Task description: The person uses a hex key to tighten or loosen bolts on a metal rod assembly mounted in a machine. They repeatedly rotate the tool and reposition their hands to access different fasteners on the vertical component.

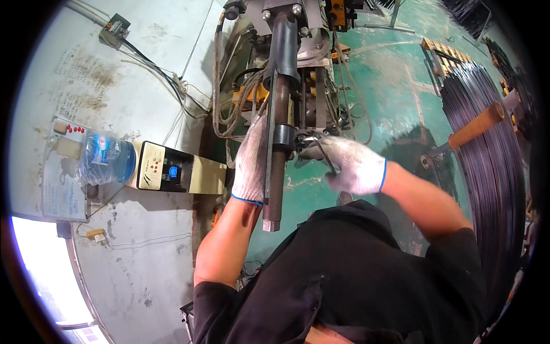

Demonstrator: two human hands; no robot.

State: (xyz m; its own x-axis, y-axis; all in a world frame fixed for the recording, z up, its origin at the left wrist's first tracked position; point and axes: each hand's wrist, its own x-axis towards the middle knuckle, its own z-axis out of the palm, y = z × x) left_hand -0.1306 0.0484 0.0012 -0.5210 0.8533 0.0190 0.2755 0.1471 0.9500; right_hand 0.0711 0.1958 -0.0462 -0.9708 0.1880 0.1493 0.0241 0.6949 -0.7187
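Note:
A machine's threaded shaft points toward me, with a hex end nearest my body. Around it sits a dark collar. My right hand, in a white knit glove with a blue cuff, is closed on a slim dark hex key whose far end meets the collar's right side. On the shaft's left, my left hand wears a matching glove and lies against a long flat dark bar. Its fingers are mostly hidden by the bar and shaft, so their grip does not show.
Hoses hang left of the machine body. A water dispenser with a blue bottle stands at the left wall. Long dark rods are stacked at right, near a brown roller. The floor is green.

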